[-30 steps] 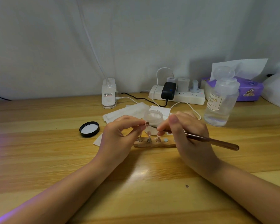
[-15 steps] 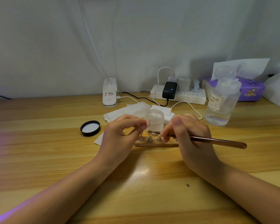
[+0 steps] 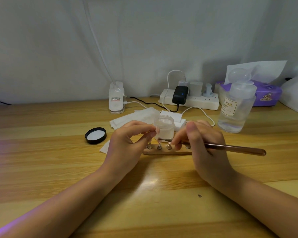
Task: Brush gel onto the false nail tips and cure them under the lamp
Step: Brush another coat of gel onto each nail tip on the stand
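Table (image 3: 41, 160): the wooden top fills the lower half of the frame, and all your work sits at its centre.
Bottle (image 3: 234, 109): clear, at right of centre; its label reads "NAIL" in large letters, the smaller lines too blurred to read.
Left hand (image 3: 126, 143): your thumb and forefinger are pinched closed on one pale false nail tip (image 3: 157, 130), held just left of the jar. Hold it still, and by its edges, so your fingers stay out of the wet coat.
Right hand (image 3: 201, 145): closed around the brush (image 3: 230, 148) in a pen grip, the handle running out to the right.
Gel jar (image 3: 164, 126): open, at centre just behind your fingers; its black lid (image 3: 95, 135) lies well apart at the left.
Holder strip (image 3: 167, 152): low at centre between your hands, with small metal stands; what sits on them is too small to tell.
Brush tip (image 3: 159, 139): it points left, just below the held tip and in front of the jar. Use light, even strokes in a thin layer, wiping excess on the jar rim first.
Lamp: I cannot tell which object it is.
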Demonstrator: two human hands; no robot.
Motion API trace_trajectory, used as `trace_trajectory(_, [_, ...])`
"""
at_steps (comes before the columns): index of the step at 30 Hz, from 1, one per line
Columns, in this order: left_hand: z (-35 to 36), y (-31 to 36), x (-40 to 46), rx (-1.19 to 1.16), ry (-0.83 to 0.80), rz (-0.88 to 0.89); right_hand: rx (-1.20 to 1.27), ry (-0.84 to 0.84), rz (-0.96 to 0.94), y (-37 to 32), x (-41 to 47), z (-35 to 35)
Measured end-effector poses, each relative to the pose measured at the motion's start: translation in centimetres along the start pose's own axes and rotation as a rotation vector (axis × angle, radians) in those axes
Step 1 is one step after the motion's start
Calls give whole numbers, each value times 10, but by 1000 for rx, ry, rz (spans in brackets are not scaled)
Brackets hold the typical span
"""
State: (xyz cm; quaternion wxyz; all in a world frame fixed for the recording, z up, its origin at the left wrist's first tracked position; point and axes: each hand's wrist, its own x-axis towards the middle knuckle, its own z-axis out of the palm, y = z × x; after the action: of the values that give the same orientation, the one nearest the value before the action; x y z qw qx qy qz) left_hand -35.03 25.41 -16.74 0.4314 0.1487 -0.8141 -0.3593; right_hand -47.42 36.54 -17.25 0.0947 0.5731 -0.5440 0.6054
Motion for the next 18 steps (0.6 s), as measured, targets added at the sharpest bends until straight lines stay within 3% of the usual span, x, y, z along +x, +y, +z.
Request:
trace_trajectory(7, [-1,1,0,2,-6,-11,6,-52,122,-2,3,3])
trace_trajectory(18, [-2,4,0,-6,-22,-35,101,9,138,-4,1,1])
